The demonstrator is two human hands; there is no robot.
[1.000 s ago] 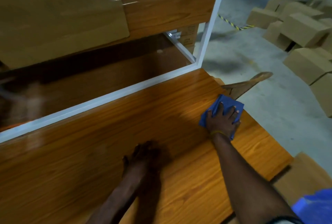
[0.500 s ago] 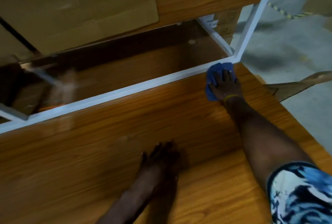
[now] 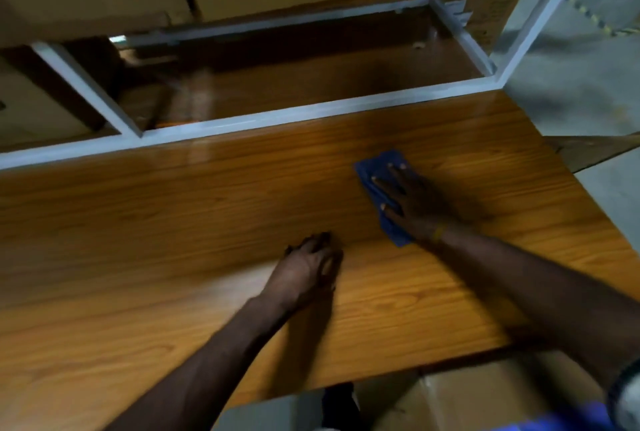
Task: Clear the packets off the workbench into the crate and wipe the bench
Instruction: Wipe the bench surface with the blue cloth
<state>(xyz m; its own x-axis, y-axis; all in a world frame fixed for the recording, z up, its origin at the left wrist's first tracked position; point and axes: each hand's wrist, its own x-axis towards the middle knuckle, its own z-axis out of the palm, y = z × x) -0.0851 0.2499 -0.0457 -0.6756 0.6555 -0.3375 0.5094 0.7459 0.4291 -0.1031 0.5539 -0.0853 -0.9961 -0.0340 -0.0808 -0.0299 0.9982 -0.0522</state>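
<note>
**Cloth swept back from the bench's far corner**

The right hand (image 3: 414,204) had drawn the blue cloth (image 3: 384,195) from the far right corner toward mid-bench (image 3: 173,223), fingers spread flat, pinning it down. The left hand (image 3: 308,269) rested near the front edge, fingers curled, holding nothing.

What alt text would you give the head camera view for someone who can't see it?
A person's right hand presses a blue cloth flat on a glossy wooden workbench, while the left hand rests on the wood nearer the body. No packets show on the bench.
</note>
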